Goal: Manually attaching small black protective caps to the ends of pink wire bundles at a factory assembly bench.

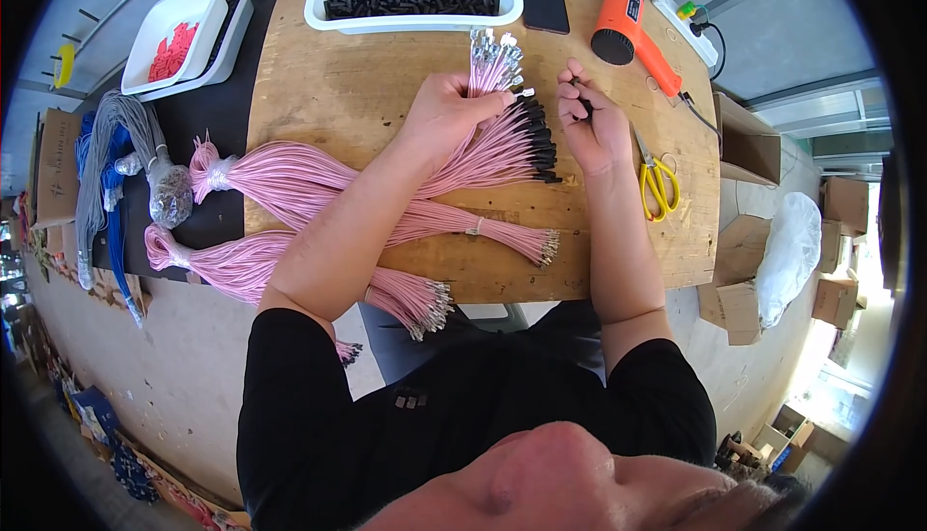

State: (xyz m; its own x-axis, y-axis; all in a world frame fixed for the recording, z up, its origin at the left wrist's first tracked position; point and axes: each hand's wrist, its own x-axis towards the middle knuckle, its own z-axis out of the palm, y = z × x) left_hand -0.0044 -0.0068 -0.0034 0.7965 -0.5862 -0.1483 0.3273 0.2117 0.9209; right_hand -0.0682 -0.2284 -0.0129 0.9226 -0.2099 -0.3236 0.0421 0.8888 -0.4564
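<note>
One pink wire bundle (497, 152) in hand

Left hand (449, 114): thumb and fingers pinched on the bundle near its metal ends (495, 60), over the wooden table (319, 77). Right hand (597, 127): I see fingers half curled round a small black piece (585, 106), near the bundle's black-tipped ends (543, 150).

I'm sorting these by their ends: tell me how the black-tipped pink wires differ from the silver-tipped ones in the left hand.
The black-tipped wires have dark ends; the silver-tipped wires have shiny ones. The black tips fan out in a row toward the right; the silver tips bunch together beyond the left hand, pointing away from the person. Both groups are thin and pink.
</note>
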